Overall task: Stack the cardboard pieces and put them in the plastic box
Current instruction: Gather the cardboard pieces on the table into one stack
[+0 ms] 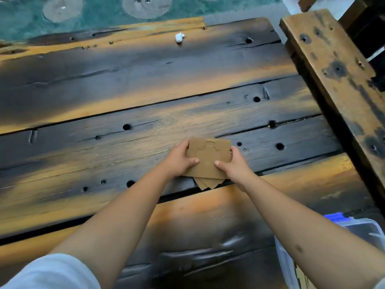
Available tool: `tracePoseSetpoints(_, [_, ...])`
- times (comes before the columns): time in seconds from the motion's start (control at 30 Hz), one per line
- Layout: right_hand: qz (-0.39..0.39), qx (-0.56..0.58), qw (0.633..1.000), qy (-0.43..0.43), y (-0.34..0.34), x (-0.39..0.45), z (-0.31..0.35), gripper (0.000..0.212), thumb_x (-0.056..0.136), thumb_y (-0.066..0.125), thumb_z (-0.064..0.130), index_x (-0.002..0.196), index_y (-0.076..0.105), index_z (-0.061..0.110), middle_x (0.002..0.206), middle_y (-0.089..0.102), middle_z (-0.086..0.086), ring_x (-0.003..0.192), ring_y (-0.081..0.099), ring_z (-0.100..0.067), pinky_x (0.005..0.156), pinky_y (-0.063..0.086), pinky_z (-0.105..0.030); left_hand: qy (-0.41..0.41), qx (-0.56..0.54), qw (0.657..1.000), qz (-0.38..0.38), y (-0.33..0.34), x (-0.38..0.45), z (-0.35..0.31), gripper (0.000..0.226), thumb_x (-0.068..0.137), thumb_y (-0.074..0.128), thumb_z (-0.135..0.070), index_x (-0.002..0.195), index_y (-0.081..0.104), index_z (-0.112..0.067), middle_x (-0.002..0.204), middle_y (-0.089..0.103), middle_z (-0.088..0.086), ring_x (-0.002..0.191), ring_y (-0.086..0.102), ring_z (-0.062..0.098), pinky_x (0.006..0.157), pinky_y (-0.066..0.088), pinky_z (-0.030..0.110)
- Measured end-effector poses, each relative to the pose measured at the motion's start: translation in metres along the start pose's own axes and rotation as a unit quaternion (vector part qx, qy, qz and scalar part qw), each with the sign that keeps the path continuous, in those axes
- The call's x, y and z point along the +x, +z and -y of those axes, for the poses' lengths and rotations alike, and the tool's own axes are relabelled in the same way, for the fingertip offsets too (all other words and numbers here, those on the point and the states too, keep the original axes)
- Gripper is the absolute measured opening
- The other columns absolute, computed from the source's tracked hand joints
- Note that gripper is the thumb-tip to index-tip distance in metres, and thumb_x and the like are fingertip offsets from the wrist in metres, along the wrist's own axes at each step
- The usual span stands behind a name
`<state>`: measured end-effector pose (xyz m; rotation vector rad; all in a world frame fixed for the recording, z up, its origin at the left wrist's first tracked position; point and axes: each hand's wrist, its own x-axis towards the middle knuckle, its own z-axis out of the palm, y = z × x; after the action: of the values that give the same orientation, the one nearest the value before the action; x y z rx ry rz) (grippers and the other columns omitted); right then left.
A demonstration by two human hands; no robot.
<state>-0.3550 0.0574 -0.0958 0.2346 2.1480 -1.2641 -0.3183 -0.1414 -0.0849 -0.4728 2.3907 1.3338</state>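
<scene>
A small stack of brown cardboard pieces (pixel 210 157) lies on the dark wooden table (pixel 125 105) near its middle. The top piece has a cut-out outline, and corners of lower pieces stick out askew at the near edge. My left hand (pixel 179 159) grips the stack's left side, thumb on top. My right hand (pixel 233 163) grips the right side the same way. A clear plastic box (pixel 285 261) with a blue latch stands at the bottom right, partly hidden by my right forearm.
A crumpled white scrap (pixel 179 37) lies near the table's far edge. A thick wooden beam (pixel 337 74) runs along the right side. Beyond the table is a teal patterned floor (pixel 27 19). The planks have holes and gaps.
</scene>
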Motion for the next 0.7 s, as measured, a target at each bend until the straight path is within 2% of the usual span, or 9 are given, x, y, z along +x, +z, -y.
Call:
tracePoseSetpoints(0.07, [0.017, -0.037, 0.998, -0.047, 0.008, -0.022, 0.006, 0.063, 0.081, 0.074, 0.024, 0.135, 0.040, 0.024, 0.131, 0.053, -0.004, 0.116, 0.053, -0.022, 0.100, 0.047, -0.046, 0.020, -0.050, 0.998, -0.013, -0.007, -0.031, 0.006, 0.050, 0.082, 0.071, -0.008, 0.126, 0.050, -0.016, 0.125, 0.059, 0.004, 0.117, 0.055, 0.024, 0.100, 0.044, 0.037])
tracePoseSetpoints(0.17, [0.033, -0.063, 0.991, -0.116, 0.023, -0.052, 0.012, 0.063, 0.082, 0.074, 0.016, 0.135, 0.041, 0.017, 0.129, 0.057, -0.005, 0.117, 0.055, -0.021, 0.101, 0.045, -0.042, 0.022, -0.089, 0.995, -0.045, -0.015, -0.076, 0.018, 0.041, 0.084, 0.069, -0.008, 0.121, 0.051, -0.017, 0.117, 0.063, 0.000, 0.110, 0.059, 0.018, 0.095, 0.047, 0.035])
tracePoseSetpoints(0.27, [0.046, -0.075, 0.983, -0.164, 0.042, -0.090, 0.013, 0.059, 0.081, 0.075, 0.013, 0.132, 0.046, 0.015, 0.122, 0.062, -0.002, 0.111, 0.059, -0.017, 0.095, 0.046, -0.031, 0.030, -0.086, 0.991, -0.100, -0.022, -0.130, 0.031, 0.038, 0.084, 0.069, -0.011, 0.118, 0.053, -0.018, 0.113, 0.064, -0.002, 0.103, 0.060, 0.013, 0.089, 0.048, 0.029])
tracePoseSetpoints(0.33, [0.049, -0.085, 0.977, -0.190, 0.056, -0.118, 0.007, 0.052, 0.080, 0.075, 0.014, 0.125, 0.049, 0.019, 0.117, 0.063, 0.000, 0.107, 0.059, -0.015, 0.091, 0.046, -0.028, 0.049, -0.073, 0.988, -0.129, -0.024, -0.168, 0.040, 0.036, 0.084, 0.069, -0.010, 0.115, 0.054, -0.022, 0.111, 0.062, -0.004, 0.102, 0.058, 0.010, 0.085, 0.045, 0.022])
tracePoseSetpoints(0.47, [0.052, -0.102, 0.967, -0.227, 0.083, -0.171, -0.021, 0.041, 0.079, 0.076, 0.016, 0.106, 0.048, 0.029, 0.107, 0.062, 0.003, 0.098, 0.057, -0.013, 0.082, 0.042, -0.024, 0.064, -0.020, 0.981, -0.182, -0.011, -0.238, 0.066, 0.032, 0.083, 0.069, -0.011, 0.111, 0.054, -0.016, 0.105, 0.056, -0.001, 0.093, 0.052, 0.011, 0.074, 0.038, 0.013])
tracePoseSetpoints(0.53, [0.037, -0.112, 0.961, -0.250, 0.094, -0.191, -0.041, 0.040, 0.078, 0.077, 0.016, 0.103, 0.047, 0.028, 0.102, 0.058, 0.003, 0.093, 0.054, -0.013, 0.078, 0.038, -0.020, 0.072, 0.000, 0.976, -0.203, 0.002, -0.264, 0.078, 0.038, 0.082, 0.070, -0.009, 0.117, 0.054, -0.012, 0.106, 0.051, 0.000, 0.095, 0.048, 0.012, 0.077, 0.034, 0.014])
tracePoseSetpoints(0.6, [0.023, -0.122, 0.959, -0.256, 0.103, -0.208, -0.061, 0.039, 0.078, 0.077, 0.017, 0.101, 0.048, 0.028, 0.095, 0.055, 0.008, 0.087, 0.050, -0.008, 0.072, 0.034, -0.014, 0.075, 0.010, 0.974, -0.214, 0.015, -0.284, 0.091, 0.045, 0.082, 0.071, -0.007, 0.123, 0.053, -0.006, 0.112, 0.050, 0.006, 0.099, 0.046, 0.014, 0.086, 0.036, 0.021])
tracePoseSetpoints(0.7, [0.002, -0.150, 0.953, -0.263, 0.111, -0.227, -0.087, 0.035, 0.079, 0.077, 0.018, 0.096, 0.047, 0.028, 0.085, 0.046, 0.016, 0.079, 0.044, -0.001, 0.067, 0.031, -0.014, 0.062, 0.004, 0.973, -0.221, 0.035, -0.305, 0.109, 0.045, 0.082, 0.071, -0.006, 0.123, 0.053, -0.005, 0.115, 0.051, 0.012, 0.101, 0.047, 0.017, 0.091, 0.039, 0.026])
